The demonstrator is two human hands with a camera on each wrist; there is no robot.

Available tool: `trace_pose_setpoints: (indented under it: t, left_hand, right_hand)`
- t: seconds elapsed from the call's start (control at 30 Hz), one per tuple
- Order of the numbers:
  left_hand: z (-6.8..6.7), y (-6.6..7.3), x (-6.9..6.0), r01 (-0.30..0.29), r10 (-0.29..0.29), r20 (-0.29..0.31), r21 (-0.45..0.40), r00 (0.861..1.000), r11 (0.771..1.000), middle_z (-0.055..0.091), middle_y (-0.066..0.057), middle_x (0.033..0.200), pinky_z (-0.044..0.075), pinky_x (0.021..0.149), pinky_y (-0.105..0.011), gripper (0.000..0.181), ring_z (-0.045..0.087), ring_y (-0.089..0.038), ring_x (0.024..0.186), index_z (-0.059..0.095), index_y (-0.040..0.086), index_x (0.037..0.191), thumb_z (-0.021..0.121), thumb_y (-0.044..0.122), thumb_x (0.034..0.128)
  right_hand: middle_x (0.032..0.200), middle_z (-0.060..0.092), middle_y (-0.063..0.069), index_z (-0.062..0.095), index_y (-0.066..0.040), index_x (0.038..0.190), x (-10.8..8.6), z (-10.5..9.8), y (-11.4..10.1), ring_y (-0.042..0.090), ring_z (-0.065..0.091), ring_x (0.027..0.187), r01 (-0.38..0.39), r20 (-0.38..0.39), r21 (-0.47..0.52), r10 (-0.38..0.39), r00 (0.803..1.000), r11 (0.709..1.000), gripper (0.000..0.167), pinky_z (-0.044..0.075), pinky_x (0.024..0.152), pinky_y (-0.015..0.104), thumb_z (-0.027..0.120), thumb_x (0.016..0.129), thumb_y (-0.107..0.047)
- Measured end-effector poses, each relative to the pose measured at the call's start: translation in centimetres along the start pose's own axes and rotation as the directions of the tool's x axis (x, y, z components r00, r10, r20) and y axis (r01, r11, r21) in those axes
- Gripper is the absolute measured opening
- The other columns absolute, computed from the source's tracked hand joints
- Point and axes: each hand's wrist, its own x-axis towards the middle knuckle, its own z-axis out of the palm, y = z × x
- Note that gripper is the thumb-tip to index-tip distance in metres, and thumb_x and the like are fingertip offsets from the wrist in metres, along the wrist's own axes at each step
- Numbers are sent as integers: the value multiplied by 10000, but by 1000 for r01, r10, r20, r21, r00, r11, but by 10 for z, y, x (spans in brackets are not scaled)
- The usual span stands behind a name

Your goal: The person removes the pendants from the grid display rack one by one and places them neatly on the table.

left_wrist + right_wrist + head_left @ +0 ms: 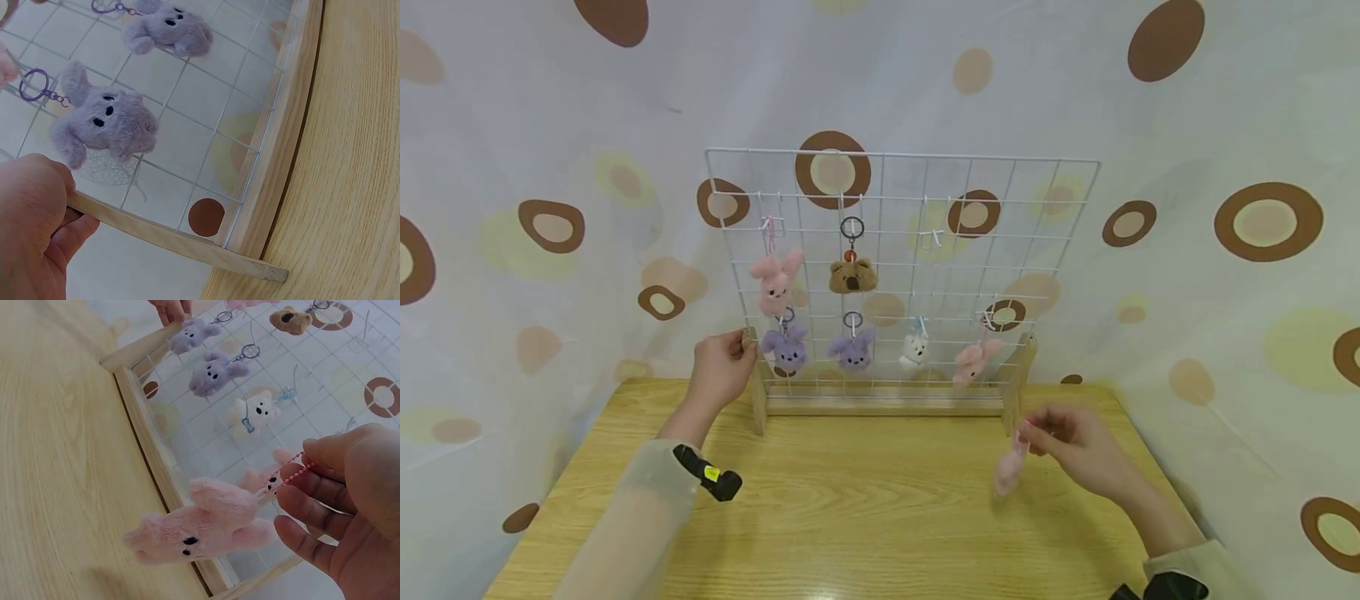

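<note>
My left hand (721, 367) grips the top of the left wooden upright (169, 234) of a white wire grid rack (887, 275). With thumb and index finger my right hand (1078, 450) pinches the pink bead chain of a pink plush bunny keychain (200, 522), which dangles over the table in front of the rack's right end. On the rack's lower row hang two purple bunny keychains (786, 348), a white bear keychain (914, 352) and another pink bunny keychain (976, 362). Above them hang a pink bunny (777, 283) and a brown bear-head keychain (853, 276).
A bare white hook (931, 239) sits on the upper right part of the grid. The rack stands toward the back of a light wooden table (865, 500). Behind it is a patterned cloth (1225, 108) with brown and beige spots.
</note>
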Motion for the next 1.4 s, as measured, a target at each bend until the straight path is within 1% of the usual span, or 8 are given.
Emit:
trace_pose_setpoints:
  t: [0.23, 0.47, 0.57, 0.67, 0.83, 1.0, 1.13, 1.4]
  left_hand:
    - [0, 1, -1, 19, -19, 12, -13, 1000, 1000, 738, -285, 1099, 574, 727, -269, 318, 748, -351, 987, 669, -153, 1279, 613, 46, 1038]
    - [0, 2, -1, 22, -22, 12, -4, 1000, 1000, 737, -289, 1097, 602, 768, -368, 316, 747, -360, 999, 674, -155, 1269, 606, 53, 1041]
    - [0, 1, -1, 25, -25, 13, -6, 1000, 1000, 735, -291, 1102, 607, 803, -445, 320, 745, -366, 1012, 669, -158, 1274, 608, 53, 1041]
    - [0, 0, -1, 24, -24, 10, -4, 1000, 1000, 737, -288, 1101, 607, 807, -466, 319, 745, -363, 1009, 669, -156, 1277, 612, 51, 1041]
    - [-1, 1, -1, 27, -27, 13, -9, 1000, 1000, 736, -287, 1108, 604, 778, -384, 325, 744, -355, 1009, 666, -152, 1286, 613, 57, 1043]
    - [0, 2, -1, 27, -27, 18, -8, 999, 1000, 739, -280, 1111, 598, 759, -349, 323, 744, -340, 1004, 673, -147, 1280, 604, 66, 1048]
    - [1, 2, -1, 20, -20, 17, -7, 1000, 1000, 738, -280, 1113, 602, 780, -381, 322, 743, -347, 1014, 674, -148, 1279, 599, 62, 1046]
    - [1, 0, 0, 10, -10, 3, 4, 1000, 1000, 740, -282, 1090, 607, 792, -430, 314, 745, -360, 1006, 680, -153, 1264, 608, 51, 1036]
  right_hand:
    - [979, 747, 107, 720, 24, 1066, -12, 1, 8, 170, 722, 811, -52, 5, 41, 52, 999, 998, 118, 603, 718, 328, 627, 1064, -49]
    - [901, 734, 119, 721, 31, 1029, -10, 14, 27, 237, 717, 752, -101, -3, 66, 102, 995, 993, 136, 605, 674, 353, 643, 1063, -74]
    - [886, 729, 114, 722, 39, 1027, -5, 23, 34, 247, 710, 745, -159, -43, 62, 162, 986, 985, 157, 601, 673, 347, 654, 1062, -98]
    - [872, 726, 119, 718, 67, 1027, 0, 32, 38, 227, 704, 736, -203, -92, 58, 208, 974, 977, 177, 598, 671, 333, 666, 1056, -100]
    - [860, 723, 138, 699, 105, 1040, 7, 40, 44, 224, 709, 739, -248, -149, 76, 257, 955, 966, 210, 609, 685, 350, 650, 1064, -98]
    - [890, 727, 172, 682, 150, 1110, 11, 43, 50, 229, 725, 760, -300, -202, 130, 321, 925, 945, 242, 618, 705, 349, 622, 1076, -82]
    - [937, 735, 190, 667, 160, 1164, 13, 46, 58, 202, 726, 781, -333, -236, 190, 372, 898, 924, 279, 614, 721, 322, 620, 1082, -101]
    - [958, 739, 177, 620, 182, 1207, 21, 63, 65, 140, 729, 747, -345, -316, 393, 478, 820, 852, 311, 606, 722, 275, 627, 1077, -101]
